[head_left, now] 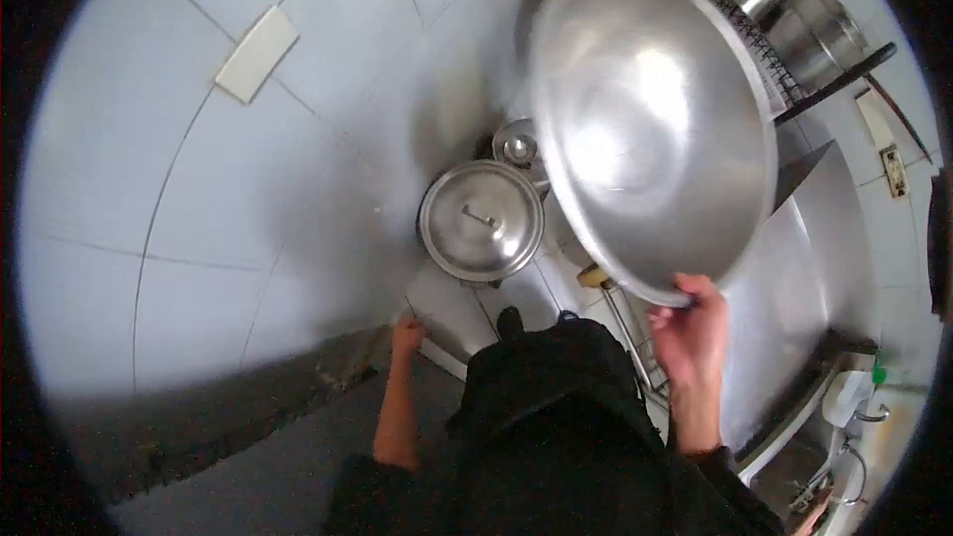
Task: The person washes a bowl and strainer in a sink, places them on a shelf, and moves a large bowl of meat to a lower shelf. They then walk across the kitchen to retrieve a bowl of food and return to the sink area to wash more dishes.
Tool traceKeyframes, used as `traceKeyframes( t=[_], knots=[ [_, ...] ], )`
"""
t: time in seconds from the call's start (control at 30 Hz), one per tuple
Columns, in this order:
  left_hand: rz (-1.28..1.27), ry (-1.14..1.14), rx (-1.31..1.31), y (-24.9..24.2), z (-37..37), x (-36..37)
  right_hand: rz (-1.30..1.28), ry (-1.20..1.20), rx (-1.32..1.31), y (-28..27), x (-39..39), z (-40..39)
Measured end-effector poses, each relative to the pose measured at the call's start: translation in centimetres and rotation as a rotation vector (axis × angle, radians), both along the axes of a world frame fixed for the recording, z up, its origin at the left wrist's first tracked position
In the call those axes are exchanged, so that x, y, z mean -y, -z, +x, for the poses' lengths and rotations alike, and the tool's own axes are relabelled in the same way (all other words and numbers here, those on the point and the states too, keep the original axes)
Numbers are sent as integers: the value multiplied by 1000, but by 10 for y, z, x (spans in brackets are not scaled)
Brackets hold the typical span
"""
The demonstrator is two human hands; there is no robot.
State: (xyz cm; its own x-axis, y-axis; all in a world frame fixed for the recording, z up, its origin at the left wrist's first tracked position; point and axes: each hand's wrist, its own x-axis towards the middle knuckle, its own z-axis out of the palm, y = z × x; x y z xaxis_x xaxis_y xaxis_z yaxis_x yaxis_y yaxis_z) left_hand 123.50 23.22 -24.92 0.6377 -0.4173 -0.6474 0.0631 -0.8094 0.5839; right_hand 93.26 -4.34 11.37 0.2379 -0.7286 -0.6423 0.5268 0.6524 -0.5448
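Note:
My right hand [690,342] grips the lower rim of a large, shiny metal bowl [645,129], thumb over the edge. The bowl is tilted up on its side, its bare inside facing me. Lower left, my left hand [408,334] looks closed beside the edge of a pale ledge; whatever is in it, if anything, is hidden. Between the bowl and the wall stands a metal pot whose lid [481,221] has a bar handle. A smaller round metal lid [517,144] lies just behind it, partly covered by the bowl.
A tiled wall [328,169] rises close on the left. At upper right, a wire rack [784,69] holds metal pots [816,32]. A steel panel [794,288] stands on the right, with a hose and fittings [852,467] below it. A metal rail [627,337] runs beneath the bowl.

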Motion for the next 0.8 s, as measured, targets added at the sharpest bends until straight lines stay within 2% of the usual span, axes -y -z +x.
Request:
traceKeyframes(
  t=[0.03,0.1,0.17,0.23,0.3,0.37,0.4,0.43,0.47,0.57,0.6,0.63,0.7,0.73,0.77,0.8],
  knots=[
    [0,-46,-53,-8,-2,-3,61,-59,2,2,4,19],
    [-89,11,265,117,12,-70,130,-167,122,42,20,48],
    [-407,-174,-400,58,20,-83,284,-177,189,99,44,84],
    [-44,191,230,26,-17,-83,381,-183,192,141,65,121],
    [45,-165,-18,14,-24,-95,405,-156,163,188,89,151],
    [213,526,531,0,-38,-119,436,-143,133,227,107,171],
    [254,673,596,2,-45,-133,417,-49,115,243,118,177],
    [298,727,567,4,-55,-149,400,41,96,261,132,181],
    [334,764,534,4,-67,-162,416,30,102,281,150,183],
    [449,973,466,5,-98,-195,584,103,132,339,201,181],
    [486,1068,467,13,-107,-205,507,130,140,354,215,178],
    [352,1017,507,11,-113,-204,429,160,145,366,230,174],
    [83,936,580,9,-123,-207,511,167,217,388,261,163],
    [163,591,161,11,-123,-197,574,173,290,396,275,158],
    [72,-172,-276,6,-126,-193,582,174,287,399,284,155],
    [87,-735,-353,-77,-125,-119,568,222,239,398,293,154]
  ],
)
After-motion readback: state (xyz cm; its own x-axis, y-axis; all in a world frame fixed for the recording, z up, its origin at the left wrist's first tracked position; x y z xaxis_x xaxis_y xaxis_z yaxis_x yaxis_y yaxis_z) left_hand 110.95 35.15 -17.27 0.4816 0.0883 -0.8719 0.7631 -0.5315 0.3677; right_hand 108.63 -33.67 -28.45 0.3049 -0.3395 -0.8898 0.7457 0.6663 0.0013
